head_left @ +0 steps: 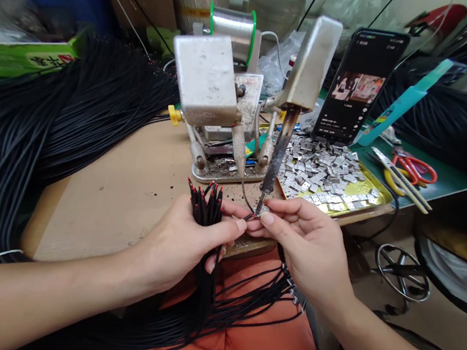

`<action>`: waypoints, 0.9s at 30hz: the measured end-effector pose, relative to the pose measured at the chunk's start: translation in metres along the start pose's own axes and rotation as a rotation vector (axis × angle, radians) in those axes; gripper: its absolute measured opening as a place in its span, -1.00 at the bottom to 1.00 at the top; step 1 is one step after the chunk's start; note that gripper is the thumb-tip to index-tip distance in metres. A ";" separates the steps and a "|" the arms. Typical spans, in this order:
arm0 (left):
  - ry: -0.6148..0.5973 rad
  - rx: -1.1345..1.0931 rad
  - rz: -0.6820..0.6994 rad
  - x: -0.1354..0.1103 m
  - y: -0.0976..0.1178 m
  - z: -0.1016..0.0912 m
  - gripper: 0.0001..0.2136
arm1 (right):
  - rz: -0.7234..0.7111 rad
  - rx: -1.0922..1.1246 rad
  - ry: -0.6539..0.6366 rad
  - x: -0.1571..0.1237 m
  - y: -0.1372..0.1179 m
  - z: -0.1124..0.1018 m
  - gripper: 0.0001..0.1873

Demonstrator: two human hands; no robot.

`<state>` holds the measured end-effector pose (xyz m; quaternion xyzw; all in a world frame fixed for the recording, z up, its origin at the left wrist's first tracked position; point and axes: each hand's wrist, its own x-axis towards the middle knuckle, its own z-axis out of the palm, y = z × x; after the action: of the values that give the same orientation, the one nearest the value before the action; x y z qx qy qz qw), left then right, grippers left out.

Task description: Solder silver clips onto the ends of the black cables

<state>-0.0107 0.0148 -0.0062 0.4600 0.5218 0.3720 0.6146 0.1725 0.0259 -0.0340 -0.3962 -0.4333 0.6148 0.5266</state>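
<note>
Place: your soldering workshop, at a workbench (101, 198).
Evidence: soldering iron (278, 152) at twelve o'clock, solder spool (231, 35) beyond it, black cables (15, 135) at nine o'clock.

I'm watching a wooden tabletop (97, 197) carrying a soldering-iron stand (216, 174) and a heap of small metal plates (319, 175), while a green mat (443, 182) is holding red-handled scissors (415, 169) and a phone (359, 85).
</note>
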 end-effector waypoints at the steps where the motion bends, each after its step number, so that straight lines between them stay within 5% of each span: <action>1: 0.006 0.003 0.002 0.000 0.000 0.000 -0.84 | 0.003 -0.004 0.001 0.000 0.000 0.000 -0.78; 27: -0.040 -0.032 -0.021 0.001 0.000 0.002 -0.77 | 0.017 -0.033 0.031 -0.004 0.000 -0.001 -0.77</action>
<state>-0.0082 0.0156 -0.0070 0.4518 0.5083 0.3646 0.6361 0.1739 0.0222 -0.0344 -0.4179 -0.4317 0.6058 0.5216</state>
